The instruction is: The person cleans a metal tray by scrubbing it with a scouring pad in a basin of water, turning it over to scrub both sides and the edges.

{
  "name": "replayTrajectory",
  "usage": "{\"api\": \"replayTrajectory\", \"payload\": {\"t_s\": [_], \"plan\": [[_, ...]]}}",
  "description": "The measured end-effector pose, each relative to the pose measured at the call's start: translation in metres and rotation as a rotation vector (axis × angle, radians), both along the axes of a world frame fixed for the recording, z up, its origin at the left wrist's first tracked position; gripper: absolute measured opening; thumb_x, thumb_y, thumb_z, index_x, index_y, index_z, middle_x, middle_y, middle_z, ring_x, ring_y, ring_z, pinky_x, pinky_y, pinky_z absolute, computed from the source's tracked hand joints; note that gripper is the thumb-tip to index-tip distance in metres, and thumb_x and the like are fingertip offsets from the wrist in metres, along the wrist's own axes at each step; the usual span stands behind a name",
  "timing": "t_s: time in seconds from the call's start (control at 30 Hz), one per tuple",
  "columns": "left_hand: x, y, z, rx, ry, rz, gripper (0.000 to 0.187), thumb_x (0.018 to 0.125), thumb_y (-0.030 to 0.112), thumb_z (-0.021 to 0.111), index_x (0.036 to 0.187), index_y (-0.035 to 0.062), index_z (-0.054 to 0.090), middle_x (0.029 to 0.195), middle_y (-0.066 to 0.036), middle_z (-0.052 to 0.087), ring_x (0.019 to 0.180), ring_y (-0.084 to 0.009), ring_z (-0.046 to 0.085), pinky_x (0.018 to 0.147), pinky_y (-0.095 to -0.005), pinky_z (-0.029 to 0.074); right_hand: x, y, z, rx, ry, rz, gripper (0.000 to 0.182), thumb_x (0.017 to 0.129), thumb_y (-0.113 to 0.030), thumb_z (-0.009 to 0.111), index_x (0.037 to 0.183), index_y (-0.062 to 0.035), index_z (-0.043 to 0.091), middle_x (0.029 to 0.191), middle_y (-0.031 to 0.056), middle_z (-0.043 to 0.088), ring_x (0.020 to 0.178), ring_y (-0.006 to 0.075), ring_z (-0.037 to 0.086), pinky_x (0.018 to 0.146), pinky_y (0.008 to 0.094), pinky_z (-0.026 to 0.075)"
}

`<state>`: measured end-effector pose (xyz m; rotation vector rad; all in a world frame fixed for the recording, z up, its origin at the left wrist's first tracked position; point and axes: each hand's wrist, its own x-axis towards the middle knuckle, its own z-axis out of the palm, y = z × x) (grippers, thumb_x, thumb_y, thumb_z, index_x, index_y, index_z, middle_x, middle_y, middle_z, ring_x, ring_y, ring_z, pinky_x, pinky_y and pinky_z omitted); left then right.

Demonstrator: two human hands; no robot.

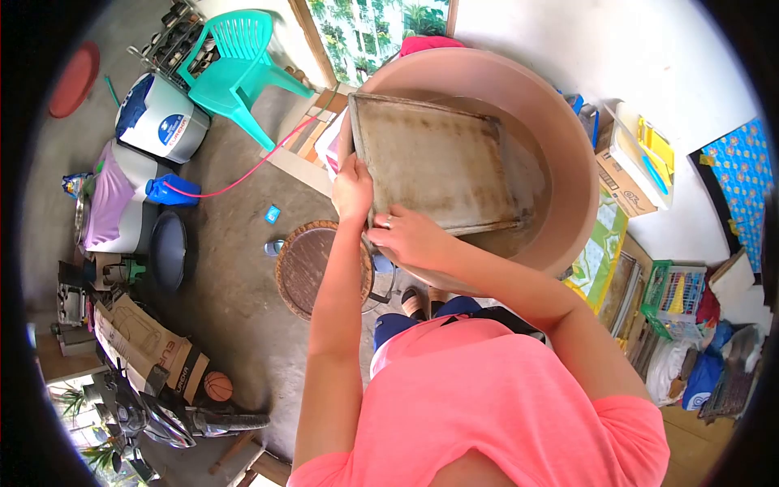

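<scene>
Frame [430,162]: inside the basin [580,187], tilted; left side up by the rim, right side down near the murky water [531,174]. We can't tell if the rim carries any weight.
Left hand [353,191]: we have fingers curled round the frame's left bar; tips hidden.
Right hand [410,234]: fingers bent over the near left corner, holding it; underside not visible.
Weight: we guess moderate, awkward from bulk more than mass.
Stiffness: bars look rigid; the stained panel looks thin, possibly fragile.
Slip: surface looks damp, so probably slick.
Hold: our hands sit close together on one side, so the far end likely wants to dip. We'd favour opposite bars, off the panel.
Beside: stool [307,268], left of the basin.
</scene>
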<state>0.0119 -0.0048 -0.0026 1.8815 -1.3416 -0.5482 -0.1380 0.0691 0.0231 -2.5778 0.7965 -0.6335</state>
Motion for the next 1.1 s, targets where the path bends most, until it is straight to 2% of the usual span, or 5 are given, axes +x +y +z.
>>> {"api": "replayTrajectory", "payload": {"t_s": [0.13,0.5,0.77,0.97,1.1], "plan": [[-0.002,0.001,0.001,0.008,-0.048,-0.002,0.033,0.093,0.029,0.046,0.116,0.0127,0.062,0.097,-0.022,0.066,0.093,-0.0406,0.062,0.083,-0.0472,0.047,-0.046,-0.012,-0.012,0.141,0.240,-0.045,0.017,0.077,-0.010,0.060,0.094,-0.0139,0.059,0.095,0.0047,0.055,0.088,0.0300,0.054,0.074,0.0416,0.049],[-0.001,0.004,-0.001,0.011,-0.010,0.021,0.034,0.092,0.030,0.048,0.116,0.0096,0.062,0.100,-0.019,0.066,0.097,-0.0379,0.062,0.086,-0.0432,0.047,-0.058,-0.017,-0.029,0.055,0.138,0.026,0.016,0.081,-0.015,0.059,0.097,-0.0117,0.058,0.101,0.0098,0.057,0.097,0.0350,0.055,0.079,0.0436,0.047],[0.001,0.001,-0.006,-0.040,-0.004,0.022,0.033,0.092,0.030,0.050,0.116,0.0101,0.062,0.101,-0.019,0.066,0.098,-0.0365,0.062,0.086,-0.0426,0.047,-0.222,-0.093,-0.078,0.425,0.669,-0.580,0.031,0.088,-0.021,0.055,0.115,-0.0071,0.054,0.110,0.0203,0.060,0.108,0.0392,0.056,0.088,0.0479,0.047],[0.004,-0.001,-0.011,-0.082,0.029,0.020,0.033,0.092,0.029,0.050,0.115,0.0096,0.063,0.101,-0.019,0.066,0.097,-0.0358,0.063,0.085,-0.0420,0.047,-0.306,-0.123,-0.203,0.585,0.870,-0.944,0.049,0.082,-0.021,0.059,0.127,-0.0034,0.048,0.118,0.0262,0.057,0.107,0.0366,0.059,0.092,0.0445,0.047],[0.004,-0.001,-0.008,-0.052,0.097,0.016,0.034,0.091,0.029,0.051,0.115,0.0085,0.063,0.103,-0.020,0.066,0.099,-0.0354,0.062,0.087,-0.0414,0.047,-0.232,-0.106,-0.089,0.855,0.312,-0.912,0.048,0.076,-0.019,0.066,0.120,-0.0052,0.052,0.099,0.0207,0.063,0.094,0.0307,0.063,0.089,0.0371,0.049]]}}
